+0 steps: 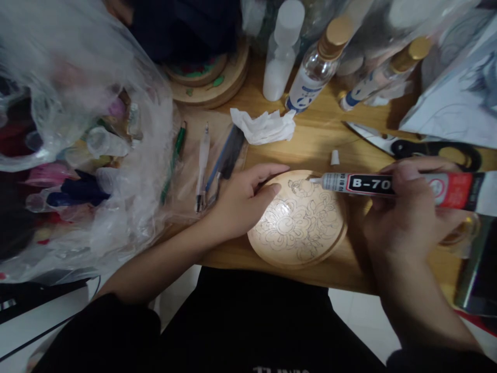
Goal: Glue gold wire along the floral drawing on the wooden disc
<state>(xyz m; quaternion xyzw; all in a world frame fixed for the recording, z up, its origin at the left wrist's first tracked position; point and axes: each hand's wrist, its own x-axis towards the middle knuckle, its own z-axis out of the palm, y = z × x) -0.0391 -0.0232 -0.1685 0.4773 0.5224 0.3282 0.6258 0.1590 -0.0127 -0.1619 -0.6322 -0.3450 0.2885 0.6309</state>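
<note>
A round wooden piece (285, 225) with flowers drawn in dark line lies near the table's front edge. My left hand (248, 199) grips its upper left rim, the thumb on top. My right hand (411, 207) is closed around a glue tube (367, 184) marked B-70, held level with its nozzle pointing left. The nozzle tip is over the upper edge of the drawing; whether it touches the wood I cannot tell. A small white cap (335, 157) stands just above the tube.
Crumpled tissue (266, 126), scissors (430, 147) and several bottles (314, 70) are behind the wooden piece. Pens (202, 166) lie on a clear bag at left, beside a large plastic bag (151, 171) of coloured items. A dark device (479, 269) sits at the right edge.
</note>
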